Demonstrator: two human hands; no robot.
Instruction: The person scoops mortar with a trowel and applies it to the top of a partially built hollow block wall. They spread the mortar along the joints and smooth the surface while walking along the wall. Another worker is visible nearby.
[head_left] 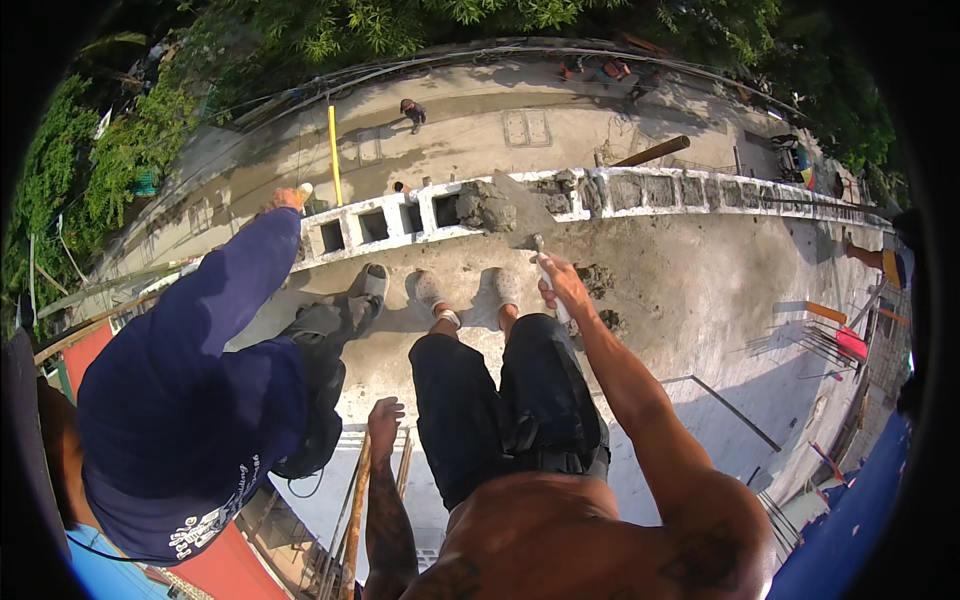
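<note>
My right hand is closed around the handle of a trowel. The trowel's grey blade lies over the top of a row of hollow concrete blocks. Beside the blade, a heap of wet mortar covers part of the block tops. To the left of the mortar, the block cores are hollow; to the right, several look filled with grey mortar. Low on my left side hangs my left hand, loosely curled with its fingers partly apart and nothing visible in it. My feet stand just behind the blocks.
Close on my left bends a co-worker in a dark blue sleeve, one hand by the block row. Mortar clumps lie on the slab. A yellow post and a brown pole rise beyond the blocks, above the street below.
</note>
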